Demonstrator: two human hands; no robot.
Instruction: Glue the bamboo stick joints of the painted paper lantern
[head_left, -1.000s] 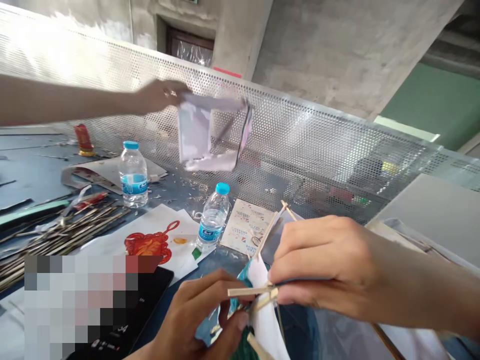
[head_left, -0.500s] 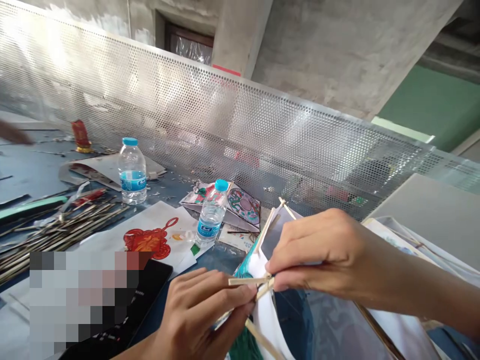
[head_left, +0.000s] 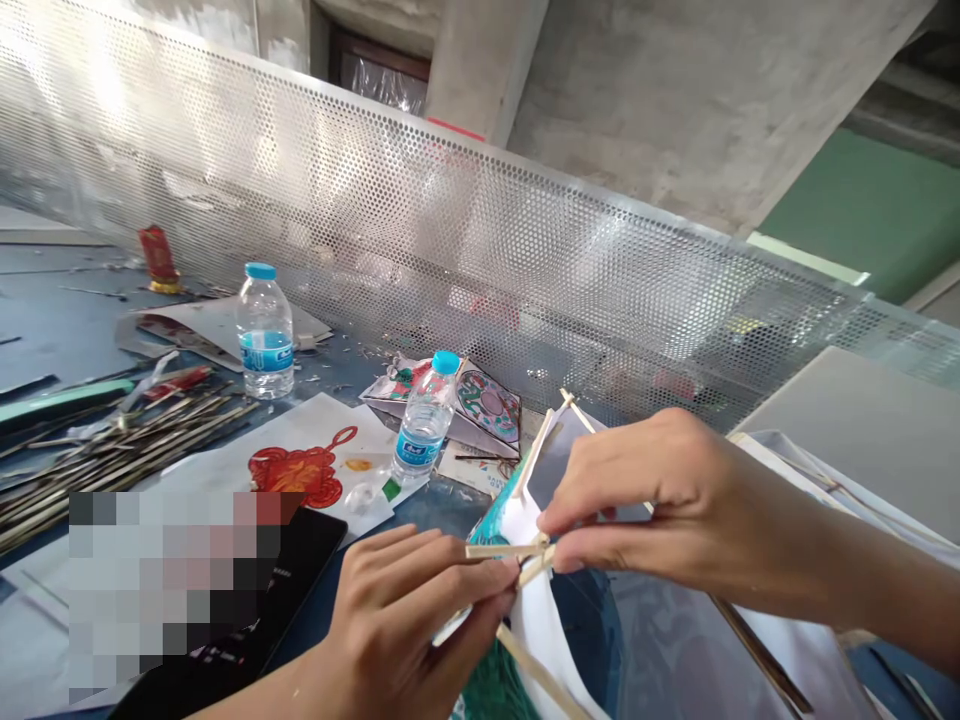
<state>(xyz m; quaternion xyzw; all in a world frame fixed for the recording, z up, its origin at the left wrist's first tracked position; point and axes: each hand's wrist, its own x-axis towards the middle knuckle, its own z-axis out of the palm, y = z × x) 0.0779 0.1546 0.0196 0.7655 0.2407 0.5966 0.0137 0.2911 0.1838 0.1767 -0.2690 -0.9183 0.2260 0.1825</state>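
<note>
Between my hands is a frame of thin wooden strips (head_left: 538,462) with white paper (head_left: 541,630) and teal-painted paper (head_left: 487,670) on it. My left hand (head_left: 420,610) pinches a wooden strip (head_left: 495,551) near a joint where strips cross. Just right of that joint is my right hand (head_left: 637,510), its thumb and fingertips closed around the strip ends. Whether the right fingertips hold anything else, such as a tie, is too small to make out. Another strip (head_left: 536,675) runs down from below the left fingers toward the bottom edge.
Two water bottles (head_left: 266,345) with blue caps stand on the blue table. A painted paper piece (head_left: 491,405) lies behind the nearer one. At left are a bundle of thin sticks (head_left: 150,440), a sheet with a red knot drawing (head_left: 296,475) and a black phone-like device (head_left: 315,545). A perforated metal screen (head_left: 450,230) borders the back.
Both hands stay at the same joint, the right fingers slightly more parted from the thumb. A blurred hand at the far left edge has gone out of view.
</note>
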